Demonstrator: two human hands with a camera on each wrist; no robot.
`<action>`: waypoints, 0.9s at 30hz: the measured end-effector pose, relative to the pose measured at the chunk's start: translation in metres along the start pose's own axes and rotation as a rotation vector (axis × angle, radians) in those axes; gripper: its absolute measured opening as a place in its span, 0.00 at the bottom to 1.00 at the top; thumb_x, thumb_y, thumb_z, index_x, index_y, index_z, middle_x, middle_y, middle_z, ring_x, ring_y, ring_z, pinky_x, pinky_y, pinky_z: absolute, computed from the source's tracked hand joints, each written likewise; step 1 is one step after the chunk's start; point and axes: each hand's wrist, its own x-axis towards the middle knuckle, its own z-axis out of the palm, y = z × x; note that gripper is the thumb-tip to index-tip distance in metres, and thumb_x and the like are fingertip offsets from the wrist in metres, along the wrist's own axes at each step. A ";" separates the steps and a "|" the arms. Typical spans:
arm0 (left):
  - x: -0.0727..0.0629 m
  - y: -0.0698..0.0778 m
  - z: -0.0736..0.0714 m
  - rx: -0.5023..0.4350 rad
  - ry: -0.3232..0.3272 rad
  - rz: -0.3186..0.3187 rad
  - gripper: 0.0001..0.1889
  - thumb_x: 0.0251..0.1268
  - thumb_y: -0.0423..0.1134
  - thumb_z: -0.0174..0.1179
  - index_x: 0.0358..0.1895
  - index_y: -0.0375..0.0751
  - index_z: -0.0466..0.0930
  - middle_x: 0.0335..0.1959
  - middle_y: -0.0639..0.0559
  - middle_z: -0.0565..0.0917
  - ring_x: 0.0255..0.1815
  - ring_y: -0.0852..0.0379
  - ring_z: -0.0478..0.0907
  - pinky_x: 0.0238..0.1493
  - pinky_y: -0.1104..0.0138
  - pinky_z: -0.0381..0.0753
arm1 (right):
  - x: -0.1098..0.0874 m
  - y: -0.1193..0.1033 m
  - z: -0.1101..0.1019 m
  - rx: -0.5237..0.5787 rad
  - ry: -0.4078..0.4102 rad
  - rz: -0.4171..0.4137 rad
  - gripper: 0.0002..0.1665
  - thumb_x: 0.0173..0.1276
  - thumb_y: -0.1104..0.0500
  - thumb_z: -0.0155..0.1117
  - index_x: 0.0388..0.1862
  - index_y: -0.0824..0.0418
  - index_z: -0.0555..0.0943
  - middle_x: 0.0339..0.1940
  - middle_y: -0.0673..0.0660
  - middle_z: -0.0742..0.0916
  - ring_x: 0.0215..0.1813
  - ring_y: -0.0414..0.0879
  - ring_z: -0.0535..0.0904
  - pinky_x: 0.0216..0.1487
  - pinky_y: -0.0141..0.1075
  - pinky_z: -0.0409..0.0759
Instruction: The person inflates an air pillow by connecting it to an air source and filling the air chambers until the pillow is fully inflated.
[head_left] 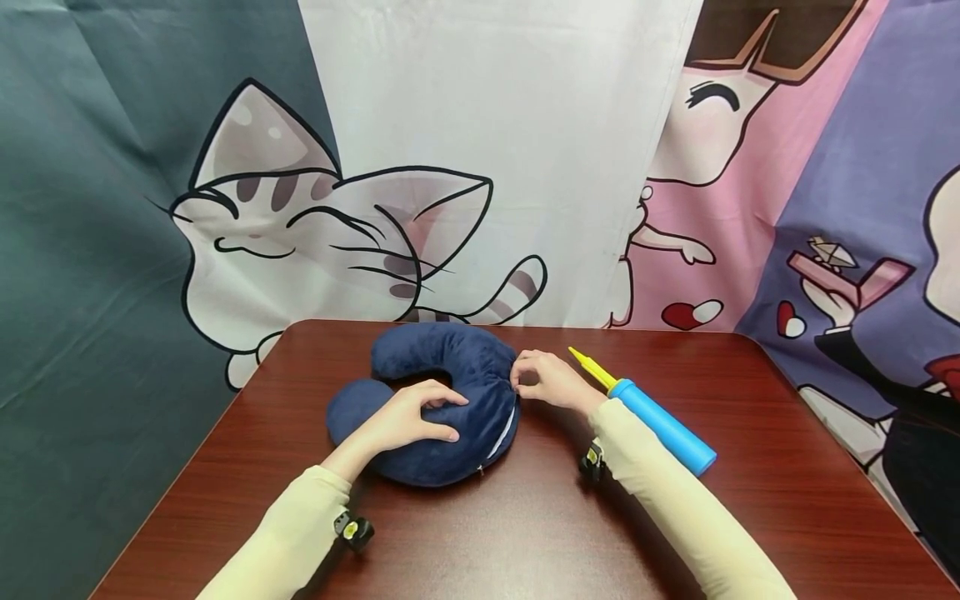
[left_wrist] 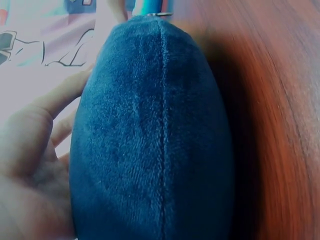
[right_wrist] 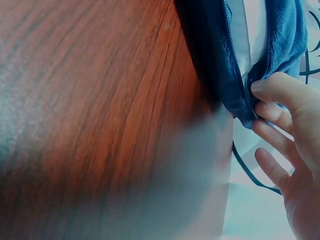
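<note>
A navy plush U-shaped neck pillow (head_left: 420,458) lies on the table with its opening facing left. Along its right edge a zipper (right_wrist: 268,35) is parted, and white lining (head_left: 501,437) shows in the gap. My left hand (head_left: 411,417) rests on the pillow's near arm, thumb and fingers spread and relaxed; the left wrist view shows the palm beside the plush side (left_wrist: 125,130). At the pillow's right edge, my right hand (head_left: 553,382) pinches the fabric at the far end of the zipper between thumb and forefinger.
A blue hand pump (head_left: 663,425) with a yellow nozzle (head_left: 591,367) lies to the right, partly behind my right forearm. The reddish-brown wooden table (head_left: 480,542) ends in front of a cartoon-printed cloth backdrop (head_left: 495,100).
</note>
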 end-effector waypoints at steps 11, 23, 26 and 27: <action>-0.005 0.006 -0.006 -0.019 0.007 0.003 0.24 0.55 0.47 0.73 0.56 0.51 0.83 0.54 0.53 0.82 0.53 0.54 0.80 0.59 0.59 0.79 | -0.013 -0.021 -0.011 -0.052 0.032 0.101 0.06 0.63 0.62 0.69 0.37 0.53 0.83 0.42 0.49 0.84 0.49 0.47 0.78 0.55 0.44 0.79; -0.029 0.010 -0.013 0.058 0.009 0.055 0.22 0.51 0.45 0.75 0.53 0.55 0.85 0.50 0.58 0.82 0.50 0.58 0.77 0.52 0.64 0.77 | -0.044 -0.071 -0.012 0.145 0.156 0.059 0.08 0.62 0.62 0.70 0.38 0.53 0.81 0.35 0.46 0.85 0.39 0.40 0.80 0.43 0.37 0.83; -0.031 0.009 -0.009 0.087 0.006 0.071 0.23 0.51 0.44 0.76 0.54 0.55 0.84 0.50 0.57 0.81 0.52 0.57 0.76 0.53 0.63 0.75 | -0.051 -0.081 -0.005 0.195 0.131 0.023 0.08 0.63 0.61 0.70 0.38 0.52 0.81 0.34 0.45 0.85 0.37 0.37 0.80 0.39 0.37 0.83; -0.031 0.009 -0.007 0.094 0.009 0.073 0.24 0.51 0.44 0.76 0.54 0.55 0.84 0.50 0.57 0.80 0.52 0.56 0.76 0.53 0.62 0.75 | -0.053 -0.084 -0.003 0.207 0.118 0.016 0.07 0.63 0.60 0.70 0.38 0.52 0.81 0.34 0.45 0.85 0.37 0.36 0.80 0.38 0.36 0.83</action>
